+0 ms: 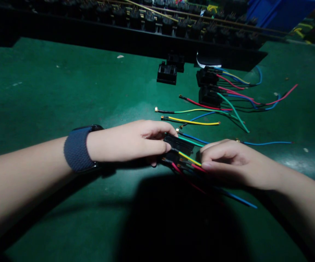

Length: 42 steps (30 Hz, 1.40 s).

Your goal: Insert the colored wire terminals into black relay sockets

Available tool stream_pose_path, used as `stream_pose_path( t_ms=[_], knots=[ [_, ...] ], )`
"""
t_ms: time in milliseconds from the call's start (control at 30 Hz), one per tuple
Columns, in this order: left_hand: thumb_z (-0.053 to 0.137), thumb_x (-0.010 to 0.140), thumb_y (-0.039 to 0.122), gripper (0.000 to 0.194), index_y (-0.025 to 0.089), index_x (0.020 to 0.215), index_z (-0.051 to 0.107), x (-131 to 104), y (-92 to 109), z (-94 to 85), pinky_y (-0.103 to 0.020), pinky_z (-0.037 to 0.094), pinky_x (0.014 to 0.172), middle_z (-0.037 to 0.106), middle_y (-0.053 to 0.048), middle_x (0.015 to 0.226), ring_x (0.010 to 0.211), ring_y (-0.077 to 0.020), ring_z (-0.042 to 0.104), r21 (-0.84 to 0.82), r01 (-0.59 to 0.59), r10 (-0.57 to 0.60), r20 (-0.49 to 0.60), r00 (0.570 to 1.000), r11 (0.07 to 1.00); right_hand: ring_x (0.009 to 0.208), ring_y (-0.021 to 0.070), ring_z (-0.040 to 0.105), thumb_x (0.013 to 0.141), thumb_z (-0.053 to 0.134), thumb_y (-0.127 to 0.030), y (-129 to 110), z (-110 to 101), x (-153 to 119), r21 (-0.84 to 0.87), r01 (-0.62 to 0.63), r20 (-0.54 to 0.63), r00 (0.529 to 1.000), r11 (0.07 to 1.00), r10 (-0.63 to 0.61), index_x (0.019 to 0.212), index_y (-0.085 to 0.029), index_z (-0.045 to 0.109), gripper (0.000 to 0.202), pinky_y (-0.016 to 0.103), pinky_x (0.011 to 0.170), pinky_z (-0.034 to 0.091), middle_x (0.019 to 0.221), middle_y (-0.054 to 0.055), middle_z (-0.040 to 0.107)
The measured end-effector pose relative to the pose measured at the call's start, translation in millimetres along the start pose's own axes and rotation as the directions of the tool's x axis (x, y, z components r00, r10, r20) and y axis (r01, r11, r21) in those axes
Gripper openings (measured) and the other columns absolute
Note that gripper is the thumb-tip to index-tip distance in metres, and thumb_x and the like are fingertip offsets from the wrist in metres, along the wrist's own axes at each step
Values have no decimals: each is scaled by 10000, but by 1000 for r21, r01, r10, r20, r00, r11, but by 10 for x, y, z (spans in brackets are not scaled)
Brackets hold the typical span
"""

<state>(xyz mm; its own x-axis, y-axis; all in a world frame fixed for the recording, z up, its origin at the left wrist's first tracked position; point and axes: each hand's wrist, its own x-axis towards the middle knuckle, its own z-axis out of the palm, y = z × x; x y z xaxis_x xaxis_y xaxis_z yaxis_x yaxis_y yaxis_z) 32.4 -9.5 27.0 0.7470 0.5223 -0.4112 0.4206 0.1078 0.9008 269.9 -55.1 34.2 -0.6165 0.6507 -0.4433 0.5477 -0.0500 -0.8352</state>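
Observation:
Between thumb and fingers, my left hand [138,141] grips a small black plastic socket housing [183,145] near the middle of the view. My right hand [228,162] pinches a yellow wire [188,158] whose dark sleeved end meets the housing; whether it is fully inside I cannot tell. A green wire [188,141] runs from the housing toward my right fingers. Red and pink wires [177,168] lie just below, partly hidden by my right hand. A blue wire [239,198] sticks out beneath that hand.
Loose wires with metal terminals, among them another yellow wire [195,120], lie beyond my hands. Two wired black housings [209,95] and two bare ones [167,74] sit farther back. A long black rack [119,43] of parts spans the green table [64,87]; a blue bin [280,14] stands behind.

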Motion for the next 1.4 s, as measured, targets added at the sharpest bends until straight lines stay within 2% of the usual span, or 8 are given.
stream_pose_path(
  t_ms=[100, 267, 500, 600, 833, 967, 1100, 1400],
  knots=[
    [495, 832, 254, 281, 221, 1108, 537, -1, 5, -4, -199, 513, 595, 600, 7, 857, 653, -107, 583, 2, 2, -2, 7, 1000, 1000, 587, 112, 414, 894, 510, -395, -1, 0, 5, 0, -2, 4, 1000, 1000, 2, 593, -164, 505, 379, 247, 548, 339, 619, -6, 478],
    [508, 804, 231, 293, 209, 1088, 574, -17, 30, -18, -206, 456, 590, 619, 2, 834, 663, -117, 557, 141, -13, 15, -17, 1000, 990, 588, 112, 403, 897, 508, -422, 0, 1, 6, 3, -14, 13, 1000, 1000, 14, 595, -164, 502, 398, 248, 541, 330, 621, -4, 464],
    [509, 782, 229, 296, 171, 1064, 574, -14, 66, -13, -216, 419, 602, 623, -7, 834, 704, -135, 553, 218, -40, 47, -26, 999, 975, 590, 115, 401, 899, 497, -416, -1, 5, 6, -3, -31, 15, 999, 1000, 31, 594, -165, 499, 395, 256, 540, 318, 625, -2, 459],
    [498, 803, 254, 305, 199, 1093, 575, -7, 42, -18, -212, 409, 610, 612, 11, 841, 708, -130, 543, 260, -36, 50, -47, 998, 965, 587, 113, 392, 899, 494, -419, -3, 6, 8, -3, -39, 15, 999, 999, 39, 594, -167, 490, 396, 256, 536, 314, 626, -3, 449],
    [497, 818, 263, 342, 252, 1153, 566, -7, 17, -32, -206, 427, 697, 627, 20, 1004, 873, -154, 576, 229, -11, 24, -54, 998, 973, 584, 109, 398, 912, 484, -411, 1, 3, 10, -34, -12, 16, 1000, 999, 13, 589, -167, 477, 405, 250, 533, 313, 626, -4, 448],
    [487, 826, 259, 315, 235, 1131, 562, -11, 32, -25, -216, 423, 670, 632, 11, 962, 823, -150, 574, 232, -20, 29, -36, 999, 972, 579, 109, 394, 901, 497, -451, -5, 4, 10, -28, -18, 14, 1000, 999, 19, 591, -168, 480, 420, 252, 529, 312, 624, -3, 448],
    [489, 807, 236, 272, 201, 1068, 557, -15, 38, -6, -224, 405, 631, 630, 8, 862, 746, -142, 562, 231, -43, 54, -39, 998, 972, 587, 115, 397, 904, 489, -414, -12, 4, 10, -30, -32, 13, 999, 999, 32, 588, -171, 483, 399, 257, 528, 309, 626, 0, 448],
    [482, 821, 252, 251, 205, 1063, 532, -16, 48, -13, -238, 391, 656, 612, 16, 868, 773, -148, 539, 265, -64, 73, -25, 997, 962, 581, 116, 392, 893, 502, -460, -2, 8, 10, -11, -40, 8, 999, 999, 40, 585, -170, 497, 423, 256, 518, 308, 616, -6, 445]
  ],
)
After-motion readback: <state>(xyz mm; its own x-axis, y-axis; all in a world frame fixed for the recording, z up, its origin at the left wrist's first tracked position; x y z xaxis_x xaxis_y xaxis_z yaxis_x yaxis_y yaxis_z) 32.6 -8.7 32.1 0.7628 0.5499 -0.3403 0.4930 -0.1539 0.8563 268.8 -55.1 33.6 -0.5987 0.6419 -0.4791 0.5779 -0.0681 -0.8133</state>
